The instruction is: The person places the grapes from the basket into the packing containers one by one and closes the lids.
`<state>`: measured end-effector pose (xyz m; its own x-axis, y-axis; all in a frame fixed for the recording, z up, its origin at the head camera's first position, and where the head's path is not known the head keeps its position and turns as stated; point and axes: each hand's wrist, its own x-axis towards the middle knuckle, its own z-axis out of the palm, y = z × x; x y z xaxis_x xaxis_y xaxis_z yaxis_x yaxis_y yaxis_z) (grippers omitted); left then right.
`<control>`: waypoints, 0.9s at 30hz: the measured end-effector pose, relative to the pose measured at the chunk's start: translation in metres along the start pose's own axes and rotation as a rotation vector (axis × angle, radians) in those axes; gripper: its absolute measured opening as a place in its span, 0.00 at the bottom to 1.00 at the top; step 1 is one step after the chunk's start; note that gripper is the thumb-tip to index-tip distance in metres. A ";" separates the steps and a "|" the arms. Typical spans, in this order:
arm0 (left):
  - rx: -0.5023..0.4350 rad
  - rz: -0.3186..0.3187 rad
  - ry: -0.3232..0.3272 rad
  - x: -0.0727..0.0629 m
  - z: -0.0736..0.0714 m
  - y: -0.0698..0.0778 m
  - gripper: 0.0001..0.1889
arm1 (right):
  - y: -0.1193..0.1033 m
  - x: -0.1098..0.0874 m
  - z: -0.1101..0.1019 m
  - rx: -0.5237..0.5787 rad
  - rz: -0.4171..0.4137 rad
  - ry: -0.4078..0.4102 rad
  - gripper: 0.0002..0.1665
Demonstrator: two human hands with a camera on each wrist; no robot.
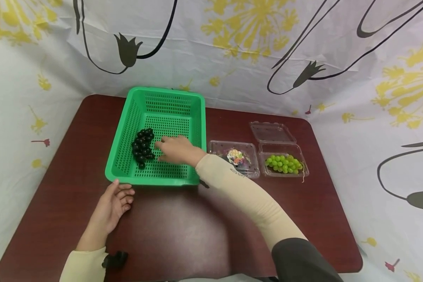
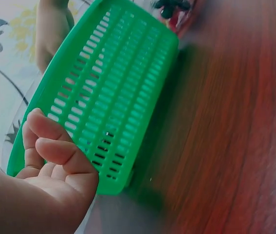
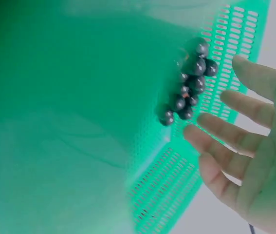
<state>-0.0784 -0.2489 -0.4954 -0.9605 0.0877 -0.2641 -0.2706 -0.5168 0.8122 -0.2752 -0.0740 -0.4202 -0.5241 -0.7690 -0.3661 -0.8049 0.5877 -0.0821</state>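
A bunch of dark grapes (image 1: 142, 147) lies on the floor of the green basket (image 1: 169, 181), towards its left side. My right hand (image 1: 178, 149) is inside the basket just right of the bunch. In the right wrist view its fingers are spread and relaxed, apart from the dark grapes (image 3: 196, 73), with nothing in them. My left hand (image 1: 112, 205) is at the basket's front left corner, palm turned up and fingers loosely bent. The left wrist view has the left hand (image 2: 55, 180) close against the basket wall (image 2: 123, 83), holding nothing.
Right of the basket sits a closed clear plastic box (image 1: 248, 150) with a fruit label, partly behind the right sleeve (image 1: 232, 180). Beside it an open clear box (image 1: 273, 147) holds green grapes (image 1: 283, 163). A patterned cloth (image 1: 232, 86) hangs behind the dark red table (image 1: 324, 219).
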 end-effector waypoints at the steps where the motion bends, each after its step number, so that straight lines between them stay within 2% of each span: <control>1: -0.005 -0.001 0.019 0.000 -0.001 0.001 0.21 | 0.000 0.000 -0.002 -0.004 -0.004 -0.027 0.32; 4: -0.021 -0.004 0.063 0.000 -0.004 0.004 0.21 | -0.001 0.000 -0.009 -0.004 -0.012 -0.077 0.31; 9: -0.019 -0.027 0.099 0.002 -0.006 0.005 0.20 | -0.002 0.005 -0.018 -0.004 -0.017 -0.099 0.29; 14: 0.002 -0.054 0.116 0.004 -0.006 0.007 0.19 | -0.005 0.018 -0.020 0.048 0.004 -0.134 0.32; 18: 0.012 -0.074 0.149 0.008 -0.003 0.008 0.15 | -0.007 0.031 -0.017 0.090 0.009 -0.141 0.33; 23: 0.011 -0.094 0.196 0.012 0.003 0.009 0.11 | -0.009 0.044 -0.010 0.125 -0.076 -0.118 0.35; 27: 0.004 -0.112 0.230 0.012 0.006 0.009 0.12 | -0.012 0.053 -0.002 0.060 -0.136 -0.122 0.34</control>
<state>-0.0929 -0.2475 -0.4886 -0.8845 -0.0524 -0.4635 -0.3748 -0.5116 0.7731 -0.2937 -0.1226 -0.4363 -0.3712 -0.8082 -0.4572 -0.8460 0.4974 -0.1922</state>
